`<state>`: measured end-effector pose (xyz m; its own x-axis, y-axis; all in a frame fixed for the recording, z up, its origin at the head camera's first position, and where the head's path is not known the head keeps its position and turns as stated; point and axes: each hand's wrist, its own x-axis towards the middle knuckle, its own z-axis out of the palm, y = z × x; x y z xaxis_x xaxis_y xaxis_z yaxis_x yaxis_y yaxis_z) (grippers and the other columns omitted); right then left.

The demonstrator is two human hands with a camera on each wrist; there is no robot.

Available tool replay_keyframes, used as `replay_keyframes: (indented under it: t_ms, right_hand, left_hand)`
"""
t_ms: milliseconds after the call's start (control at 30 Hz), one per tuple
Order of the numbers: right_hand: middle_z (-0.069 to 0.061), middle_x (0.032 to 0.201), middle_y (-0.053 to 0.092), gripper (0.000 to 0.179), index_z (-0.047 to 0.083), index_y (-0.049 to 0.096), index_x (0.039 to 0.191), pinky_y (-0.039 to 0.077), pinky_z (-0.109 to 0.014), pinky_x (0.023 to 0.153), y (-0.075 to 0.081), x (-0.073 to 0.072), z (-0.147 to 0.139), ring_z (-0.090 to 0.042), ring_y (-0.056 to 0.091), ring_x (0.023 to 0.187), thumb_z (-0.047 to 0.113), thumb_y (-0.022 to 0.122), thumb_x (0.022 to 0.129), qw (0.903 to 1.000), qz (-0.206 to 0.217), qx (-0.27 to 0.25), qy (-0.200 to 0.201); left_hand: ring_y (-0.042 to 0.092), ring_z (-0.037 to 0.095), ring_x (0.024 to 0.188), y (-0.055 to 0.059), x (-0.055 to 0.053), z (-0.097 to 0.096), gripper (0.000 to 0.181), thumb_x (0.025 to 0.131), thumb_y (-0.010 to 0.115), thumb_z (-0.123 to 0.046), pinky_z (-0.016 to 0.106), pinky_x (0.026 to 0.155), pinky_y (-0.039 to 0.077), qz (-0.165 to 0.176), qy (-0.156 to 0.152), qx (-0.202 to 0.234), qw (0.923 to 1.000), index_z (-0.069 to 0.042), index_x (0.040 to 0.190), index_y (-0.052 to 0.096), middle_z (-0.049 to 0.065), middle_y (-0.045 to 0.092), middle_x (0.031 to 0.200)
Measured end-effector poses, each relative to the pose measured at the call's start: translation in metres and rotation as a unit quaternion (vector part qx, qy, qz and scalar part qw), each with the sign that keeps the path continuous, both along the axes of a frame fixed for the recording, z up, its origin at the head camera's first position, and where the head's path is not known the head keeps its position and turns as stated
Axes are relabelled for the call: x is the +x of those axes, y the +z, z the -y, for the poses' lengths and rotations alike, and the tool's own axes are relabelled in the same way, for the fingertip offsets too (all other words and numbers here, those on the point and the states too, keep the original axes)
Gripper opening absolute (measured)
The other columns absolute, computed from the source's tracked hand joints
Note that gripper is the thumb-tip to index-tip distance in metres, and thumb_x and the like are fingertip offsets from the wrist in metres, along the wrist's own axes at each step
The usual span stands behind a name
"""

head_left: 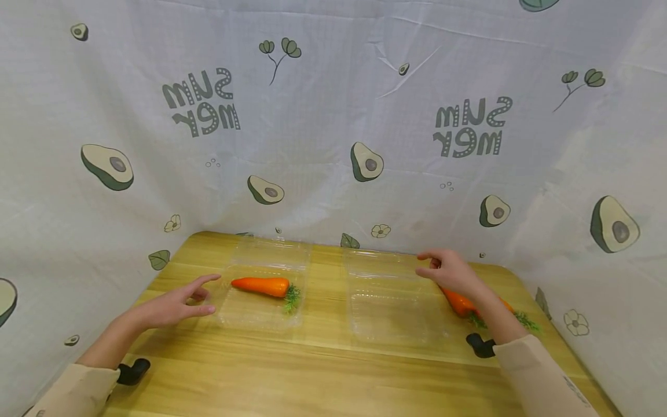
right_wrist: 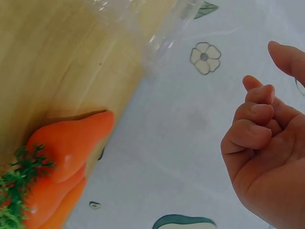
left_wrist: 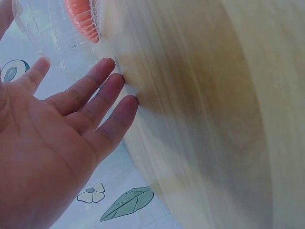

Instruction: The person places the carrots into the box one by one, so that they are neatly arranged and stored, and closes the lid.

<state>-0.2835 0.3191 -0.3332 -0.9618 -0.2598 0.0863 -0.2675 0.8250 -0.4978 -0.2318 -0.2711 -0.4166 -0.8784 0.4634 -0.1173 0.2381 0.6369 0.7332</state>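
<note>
An orange carrot [head_left: 260,285] with green leaves lies in the left clear plastic container [head_left: 245,317], whose lid is folded back. My left hand [head_left: 169,306] is at that container's left side, fingers extended and apart, holding nothing; I cannot tell if it touches the rim. The right clear container [head_left: 388,318] stands with its lid back and nothing in it. Above the table's right side hovers my right hand [head_left: 452,271], near that container's back right corner. Its fingers [right_wrist: 252,133] bend loosely, thumb apart, with nothing between them. Carrots [right_wrist: 66,148] lie below it, partly hidden by the arm in the head view.
Both containers and the carrots rest on a wooden table [head_left: 250,370]. A white cloth [head_left: 312,116] printed with avocados hangs behind and along both sides. Black straps [head_left: 134,372] are around both wrists.
</note>
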Motion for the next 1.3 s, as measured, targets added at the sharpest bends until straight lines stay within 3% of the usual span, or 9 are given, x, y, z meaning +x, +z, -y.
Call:
replay_keyframes:
  t_ms: [433,800,1033,1300]
  right_hand:
    - [-0.004,0.07,0.05,0.046,-0.006,0.063,0.129,0.033,-0.029,0.055,-0.023,0.002,-0.033,-0.016,0.041,0.059,0.026,0.07,0.096,0.9992,-0.008,-0.012,-0.037]
    - [-0.003,0.074,0.046,0.052,-0.008,0.056,0.136,0.033,-0.031,0.058,-0.04,0.006,-0.052,-0.015,0.037,0.061,0.025,0.067,0.098,0.997,0.021,-0.019,-0.072]
    - [-0.006,0.079,0.051,0.054,-0.01,0.056,0.135,0.035,-0.031,0.058,-0.044,0.01,-0.06,-0.015,0.039,0.06,0.028,0.066,0.098,0.997,0.022,-0.018,-0.072]
    - [-0.014,0.093,0.057,0.057,-0.01,0.054,0.137,0.039,-0.033,0.062,-0.046,0.015,-0.071,-0.021,0.047,0.074,0.03,0.066,0.097,0.9931,0.036,-0.019,-0.11]
  left_hand:
    - [0.045,0.05,0.132,-0.001,0.001,0.0,0.076,0.101,0.061,-0.03,0.063,0.098,0.045,0.001,-0.003,0.003,1.0,-0.009,0.16,0.017,0.033,0.047,0.141]
    - [0.044,0.05,0.133,-0.001,0.0,0.0,0.076,0.101,0.061,-0.03,0.064,0.1,0.044,0.0,-0.003,0.005,1.0,-0.008,0.16,0.017,0.034,0.046,0.142]
    - [0.044,0.05,0.132,-0.003,0.0,0.002,0.076,0.101,0.062,-0.03,0.064,0.1,0.044,0.002,-0.002,0.009,1.0,-0.009,0.159,0.018,0.034,0.046,0.142]
    - [0.045,0.049,0.132,-0.002,0.001,0.002,0.076,0.101,0.061,-0.03,0.064,0.1,0.044,0.001,-0.002,0.009,1.0,-0.009,0.16,0.017,0.033,0.046,0.141]
